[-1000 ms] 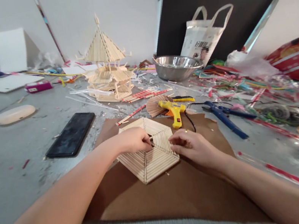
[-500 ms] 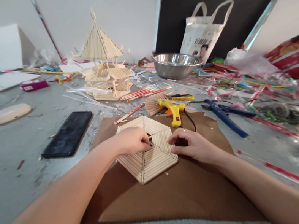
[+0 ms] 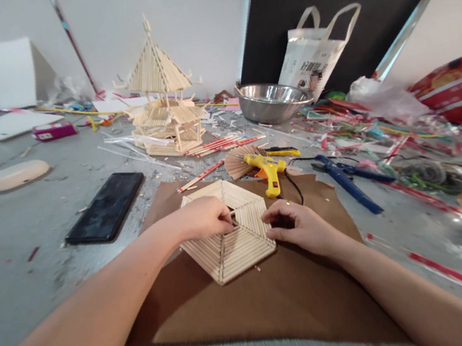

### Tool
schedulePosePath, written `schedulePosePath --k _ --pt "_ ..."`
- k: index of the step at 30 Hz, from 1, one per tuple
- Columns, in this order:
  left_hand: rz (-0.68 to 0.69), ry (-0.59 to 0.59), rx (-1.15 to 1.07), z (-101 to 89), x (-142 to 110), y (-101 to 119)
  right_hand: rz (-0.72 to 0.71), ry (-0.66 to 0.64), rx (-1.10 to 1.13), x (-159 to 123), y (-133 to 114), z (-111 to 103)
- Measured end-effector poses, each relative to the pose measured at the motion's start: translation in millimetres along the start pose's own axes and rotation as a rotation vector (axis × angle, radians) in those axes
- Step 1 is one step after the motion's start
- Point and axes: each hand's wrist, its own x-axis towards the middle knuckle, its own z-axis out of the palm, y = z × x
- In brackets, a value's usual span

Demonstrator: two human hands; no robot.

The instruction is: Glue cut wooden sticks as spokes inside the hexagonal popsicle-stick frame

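A six-sided panel of pale thin wooden sticks (image 3: 244,248), laid in rows within triangular sections, lies on a brown sheet (image 3: 238,315). A small gap shows near its centre. Over that gap is my left hand (image 3: 207,217), its fingers pinched together and pointing down; whatever is between the fingertips is hidden. My right hand (image 3: 300,223) curves around the panel's right edge, thumb and fingertips resting against it. Beyond the panel lies a yellow glue gun (image 3: 273,174) with a black cord.
A stick-built pagoda model (image 3: 163,101) stands behind, near red-marked sticks (image 3: 221,145) and a metal bowl (image 3: 274,102). A black phone (image 3: 105,208) lies at left. Blue pliers (image 3: 351,184), a yellow cutter (image 3: 283,152) and a heap of plastic scraps (image 3: 426,162) are at right.
Both hands and the panel stay almost in place. The whole view has shifted very slightly.
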Motion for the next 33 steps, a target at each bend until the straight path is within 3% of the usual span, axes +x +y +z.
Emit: schedulePosePath --k 6,12,16,20,28,33 --pt "-0.009 0.032 -0.033 -3.9 -5 -2 0.037 -0.001 -0.006 0 -2 0" --pt "-0.04 0.076 -0.025 -9.9 -10 -3 0.176 -0.029 -0.082 1 -8 -26" --pt "-0.063 0.064 -0.006 -10.3 -11 -2 0.311 0.137 -0.27 13 -1 -44" --pt "-0.078 0.062 0.041 -12.7 -15 3 0.515 0.301 -0.3 35 17 -51" --pt "-0.124 0.132 0.099 -13.6 -16 10 0.542 0.267 -0.131 68 28 -38" --pt "-0.096 0.287 -0.042 -0.9 -11 3 0.497 0.304 0.123 61 19 -35"
